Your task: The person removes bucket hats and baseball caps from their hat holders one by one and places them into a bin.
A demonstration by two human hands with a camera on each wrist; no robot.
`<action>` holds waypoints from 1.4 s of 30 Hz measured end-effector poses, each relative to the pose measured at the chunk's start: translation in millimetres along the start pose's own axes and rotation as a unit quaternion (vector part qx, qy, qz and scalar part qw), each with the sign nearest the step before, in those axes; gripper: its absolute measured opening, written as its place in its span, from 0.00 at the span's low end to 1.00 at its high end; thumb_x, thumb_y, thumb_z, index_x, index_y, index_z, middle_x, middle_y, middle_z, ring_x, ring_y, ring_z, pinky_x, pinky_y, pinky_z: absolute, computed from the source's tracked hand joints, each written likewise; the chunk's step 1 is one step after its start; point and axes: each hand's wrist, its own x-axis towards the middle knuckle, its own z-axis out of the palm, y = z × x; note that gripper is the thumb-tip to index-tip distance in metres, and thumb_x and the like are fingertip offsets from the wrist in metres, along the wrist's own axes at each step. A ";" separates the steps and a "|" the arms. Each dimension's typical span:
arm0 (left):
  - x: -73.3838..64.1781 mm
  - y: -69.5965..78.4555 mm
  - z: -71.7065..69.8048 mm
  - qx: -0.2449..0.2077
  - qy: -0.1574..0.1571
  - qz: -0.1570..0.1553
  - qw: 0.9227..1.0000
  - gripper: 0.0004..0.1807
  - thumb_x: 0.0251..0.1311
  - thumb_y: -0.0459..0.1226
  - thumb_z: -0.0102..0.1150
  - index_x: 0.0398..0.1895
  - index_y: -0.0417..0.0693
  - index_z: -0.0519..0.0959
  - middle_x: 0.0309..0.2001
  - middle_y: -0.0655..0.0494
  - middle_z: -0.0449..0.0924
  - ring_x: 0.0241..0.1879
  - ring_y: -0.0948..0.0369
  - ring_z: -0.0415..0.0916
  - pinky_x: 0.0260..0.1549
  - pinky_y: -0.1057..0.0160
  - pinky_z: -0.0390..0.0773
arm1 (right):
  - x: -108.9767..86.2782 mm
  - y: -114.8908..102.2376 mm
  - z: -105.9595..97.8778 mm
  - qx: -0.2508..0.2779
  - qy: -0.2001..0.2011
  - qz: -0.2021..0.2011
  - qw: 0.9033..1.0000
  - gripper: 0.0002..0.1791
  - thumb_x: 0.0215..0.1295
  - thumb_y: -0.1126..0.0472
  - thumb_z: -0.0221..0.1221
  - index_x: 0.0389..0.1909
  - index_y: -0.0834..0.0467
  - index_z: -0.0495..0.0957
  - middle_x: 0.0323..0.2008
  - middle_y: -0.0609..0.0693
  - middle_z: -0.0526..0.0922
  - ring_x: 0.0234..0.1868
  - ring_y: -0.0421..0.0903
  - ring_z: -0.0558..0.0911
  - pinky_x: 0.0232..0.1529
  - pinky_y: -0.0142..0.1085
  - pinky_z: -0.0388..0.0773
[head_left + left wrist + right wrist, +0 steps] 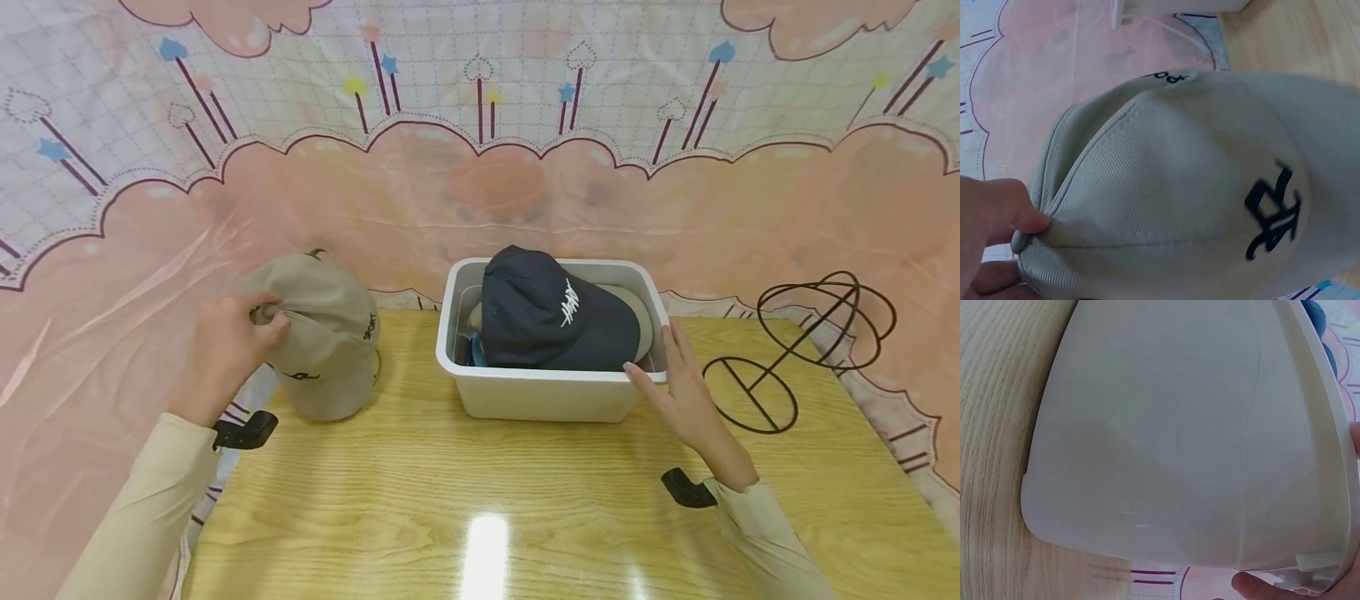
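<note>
My left hand [228, 350] pinches a beige baseball cap [326, 342] by the back of its crown, thumb and fingers on the fabric. In the left wrist view the cap's dark embroidered logo [1274, 211] faces the camera. My right hand [686, 400] rests at the front right corner of a white plastic bin [543, 398], thumb by the front rim and fingers stretched along the right side. Inside the bin lies a navy cap [525, 308] with white lettering, on top of another beige cap [640, 308]. Something blue [477, 352] shows at the bin's left end.
A black wire stand [802, 338] with round ends stands to the right of the bin on the wooden table [420, 483]. Patterned pink cloth [510, 200] hangs behind the table and drapes past its left and right edges.
</note>
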 end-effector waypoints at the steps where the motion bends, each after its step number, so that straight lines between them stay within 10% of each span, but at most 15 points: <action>1: 2.2 -0.4 -0.4 -0.003 0.002 0.008 1.000 0.10 0.43 0.28 0.56 0.30 0.34 0.84 0.22 0.41 0.80 0.17 0.53 0.66 0.19 0.59 0.64 | 0.0 0.2 -0.2 0.000 0.001 0.000 1.000 0.48 0.68 0.44 0.52 0.74 0.62 0.35 0.74 0.53 0.30 0.71 0.65 0.42 0.58 0.69 0.48; 12: 14.8 2.8 -9.7 -0.004 -0.040 0.003 0.999 0.13 0.50 0.27 0.53 0.37 0.32 0.84 0.22 0.43 0.77 0.18 0.57 0.62 0.15 0.68 0.59 | 1.4 0.3 -0.4 -0.005 0.001 0.003 1.000 0.48 0.68 0.44 0.52 0.74 0.62 0.35 0.74 0.52 0.30 0.71 0.65 0.43 0.58 0.69 0.48; 28: 40.1 11.8 -26.6 0.006 -0.011 0.027 1.000 0.10 0.53 0.26 0.48 0.30 0.35 0.82 0.19 0.46 0.71 0.20 0.54 0.63 0.19 0.66 0.57 | 1.3 -0.6 -0.2 -0.006 -0.001 0.007 1.000 0.48 0.68 0.44 0.52 0.74 0.62 0.35 0.74 0.53 0.30 0.71 0.65 0.43 0.57 0.70 0.48; 42: 46.2 16.9 -37.7 0.005 -0.013 0.034 0.999 0.13 0.56 0.28 0.49 0.38 0.33 0.84 0.32 0.35 0.81 0.25 0.45 0.71 0.25 0.47 0.67 | -1.9 -2.1 -0.7 -0.017 0.000 0.000 1.000 0.48 0.68 0.44 0.52 0.73 0.64 0.36 0.74 0.55 0.31 0.72 0.63 0.39 0.59 0.69 0.45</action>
